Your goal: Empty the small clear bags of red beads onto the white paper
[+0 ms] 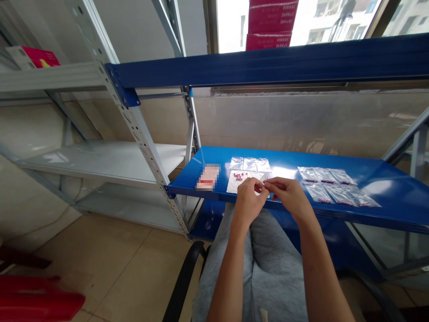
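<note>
1. At the far left we see a red-and-white box on an upper level of a pale steel rack, cut off by the picture's left edge. Low down, a red plastic object on the floor is cut off too, and we cannot tell what it is.
2. At the left end of the blue steel shelf, near its front edge, lies a flat packet, too blurred for us to read.
3. Just right of the packet, three clear plastic bags lie side by side near the shelf's back edge. In front of them, a white sheet carries a cluster of small red pieces, too small for us to identify.
4. Over the shelf's front edge, just right of the white sheet, the left hand and the right hand meet with their fingertips close together, pinched as if around something small. The fingers hide it, so we cannot tell what, if anything, either hand holds. Below them we see a lap in grey trousers.
5. Towards the right, six clear bags lie in two rows, well apart from the hands, with red pieces showing along their lower edges.
</note>
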Available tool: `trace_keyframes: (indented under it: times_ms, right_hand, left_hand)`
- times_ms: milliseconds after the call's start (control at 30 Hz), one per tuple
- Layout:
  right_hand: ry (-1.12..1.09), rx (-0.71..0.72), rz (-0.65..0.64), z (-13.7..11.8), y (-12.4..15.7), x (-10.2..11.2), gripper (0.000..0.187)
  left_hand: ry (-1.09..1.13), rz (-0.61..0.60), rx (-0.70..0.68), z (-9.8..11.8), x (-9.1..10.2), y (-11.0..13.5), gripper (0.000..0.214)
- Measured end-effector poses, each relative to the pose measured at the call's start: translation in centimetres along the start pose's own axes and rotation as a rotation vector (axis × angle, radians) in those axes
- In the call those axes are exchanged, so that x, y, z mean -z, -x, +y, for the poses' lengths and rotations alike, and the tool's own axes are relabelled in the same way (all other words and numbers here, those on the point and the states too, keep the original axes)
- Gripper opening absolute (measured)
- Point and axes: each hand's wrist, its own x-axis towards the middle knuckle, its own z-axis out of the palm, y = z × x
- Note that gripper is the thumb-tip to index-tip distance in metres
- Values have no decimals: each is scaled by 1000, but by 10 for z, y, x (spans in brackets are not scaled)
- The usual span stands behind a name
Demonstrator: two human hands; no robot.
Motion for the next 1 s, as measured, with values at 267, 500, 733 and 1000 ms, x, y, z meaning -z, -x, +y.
trace_keyframes:
  times_ms: [267, 500, 733, 1000]
  right_hand:
    - [11, -12, -36, -3, 1, -1, 26]
    - [61, -14, -13, -6, 2, -5, 22]
    - [-7, -42, 17, -5, 0, -6, 22]
    - [11, -50, 64, 0, -1, -7, 22]
  left_hand:
    - [9, 29, 57, 1, 4, 0, 11]
    - [-111, -25, -64, -2, 5, 1, 9]
    - [-228, -40, -91, 4, 7, 1, 14]
    - [-300, -24, -19, 8, 5, 2, 15]
